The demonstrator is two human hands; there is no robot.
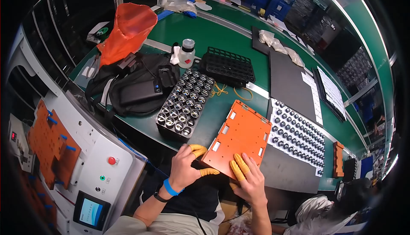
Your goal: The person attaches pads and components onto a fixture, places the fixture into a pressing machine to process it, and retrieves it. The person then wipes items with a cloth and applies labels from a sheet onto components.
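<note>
An orange plate with small holes and several rectangular slots lies tilted at the table's near edge. My right hand, with yellow finger covers, grips its near right edge, fingers on top and thumb below. At the near left corner is my left hand, its thumb and covered fingers spread apart around the corner; it wears a blue wristband and a dark band. Left of the plate stands a black tray filled with shiny round metal-like parts. To the right, a white sheet carries rows of small dark round parts.
A machine with a screen and red button stands left. Behind are a black bag, power bank, bottle, empty black tray and orange bag. Dark boards and orange blocks lie right.
</note>
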